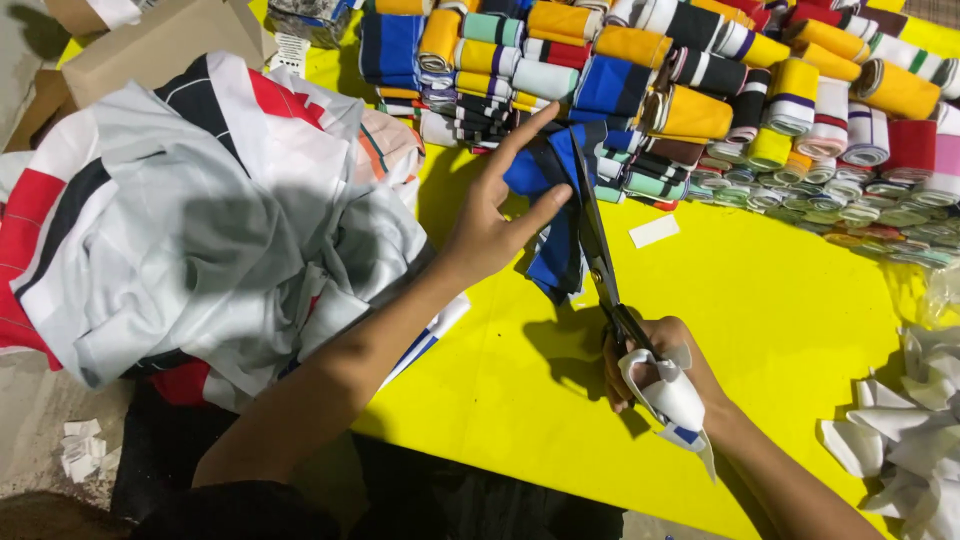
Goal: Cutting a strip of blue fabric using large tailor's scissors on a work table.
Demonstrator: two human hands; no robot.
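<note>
Head view: the left hand (490, 215) reaches up from lower left, its fingers pinching the blue fabric piece (552, 215) at frame centre over the yellow desk (780, 310). Lower right, the right hand (655, 375) grips the scissors (605, 270), blades pointing up into the fabric.

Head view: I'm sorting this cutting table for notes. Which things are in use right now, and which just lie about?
In use:
- blue fabric piece, held by the left hand
- scissors, worked by the right hand

Lying about:
- striped fabric rolls
- heap of grey, red and black cloth
- white scraps
- yellow table
</note>
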